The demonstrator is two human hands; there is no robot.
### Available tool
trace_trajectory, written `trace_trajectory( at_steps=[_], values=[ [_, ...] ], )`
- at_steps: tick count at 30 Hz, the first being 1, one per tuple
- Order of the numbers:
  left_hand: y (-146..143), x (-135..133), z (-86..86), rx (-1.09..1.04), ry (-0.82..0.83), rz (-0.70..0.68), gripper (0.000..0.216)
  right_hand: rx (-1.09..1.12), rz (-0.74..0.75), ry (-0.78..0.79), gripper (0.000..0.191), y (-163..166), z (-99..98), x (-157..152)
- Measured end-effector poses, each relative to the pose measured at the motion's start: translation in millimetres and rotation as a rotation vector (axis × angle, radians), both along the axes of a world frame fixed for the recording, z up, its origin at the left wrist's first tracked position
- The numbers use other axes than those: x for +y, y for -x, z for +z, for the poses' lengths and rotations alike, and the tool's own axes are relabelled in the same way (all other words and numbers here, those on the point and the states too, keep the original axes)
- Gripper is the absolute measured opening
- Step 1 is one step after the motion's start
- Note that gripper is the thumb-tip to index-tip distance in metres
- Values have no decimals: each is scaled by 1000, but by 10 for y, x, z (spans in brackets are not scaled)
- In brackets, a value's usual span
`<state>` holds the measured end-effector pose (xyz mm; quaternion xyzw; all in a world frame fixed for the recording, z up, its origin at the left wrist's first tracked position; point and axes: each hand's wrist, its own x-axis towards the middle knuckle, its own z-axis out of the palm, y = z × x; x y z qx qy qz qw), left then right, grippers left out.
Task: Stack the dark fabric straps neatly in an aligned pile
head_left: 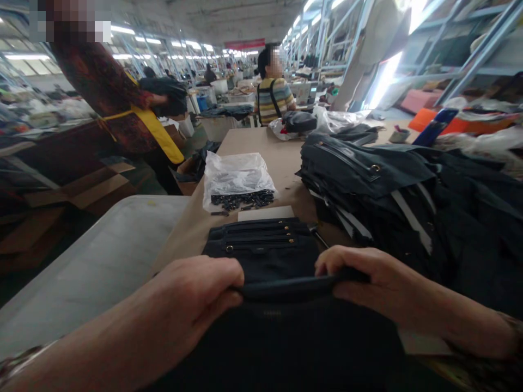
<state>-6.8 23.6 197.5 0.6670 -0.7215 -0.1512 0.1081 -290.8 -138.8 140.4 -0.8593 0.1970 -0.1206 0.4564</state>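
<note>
- No readable brand or label anywhere; red banner far back has marks too small to make out.
- Dark fabric piece w/ zip rows and small gold studs lies flat on tan table, just in front of the person, centre-bottom of view.
- Its long axis runs left-right; zip lines run parallel to that; top edge faces away from the person, near edge is rolled/folded toward them.
- Left hand closed over left end of the folded near edge, fingers curled round it, thumb side tucked under.
- Right hand closed on right end of same edge, fingers wrapped over the top.
- So the piece sits between both grips and stretches away from them; more dark fabric hangs below the hands.
- Clear plastic bag w/ small dark metal parts spilled at its mouth, just beyond the piece.
- Big stack of dark pieces to the right, near but apart.
- Grey bin on left, beside table.
- Person in yellow apron stands left; another in striped top at table's far end.
</note>
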Motion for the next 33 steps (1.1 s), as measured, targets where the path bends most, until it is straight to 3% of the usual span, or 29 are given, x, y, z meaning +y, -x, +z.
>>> trace_trajectory(
  at_steps=[2,6,8,10,13,18,26,33],
  values=[
    [-61,-304,-233,31,-131,6,15,50,-39,-72,9,-215,-267,-193],
    [-243,-802,-809,-14,-159,69,15,84,-150,-45,15,-587,-888,-499],
    [-322,-919,-1016,-53,-173,94,14,101,-208,46,14,-673,-1081,-556],
    [-374,-960,-1133,-64,-174,117,14,98,-241,112,12,-693,-1149,-547],
    [-409,-939,-1176,-35,-151,112,15,56,-271,111,9,-651,-1078,-472],
    [-428,-881,-1109,45,-131,64,19,45,-238,50,14,-598,-934,-442],
    [-381,-984,-1139,-239,-155,155,27,56,-342,204,9,-786,-1268,-600],
    [-366,-1036,-1138,-407,-204,104,28,99,-346,166,10,-817,-1360,-652]
  ],
)
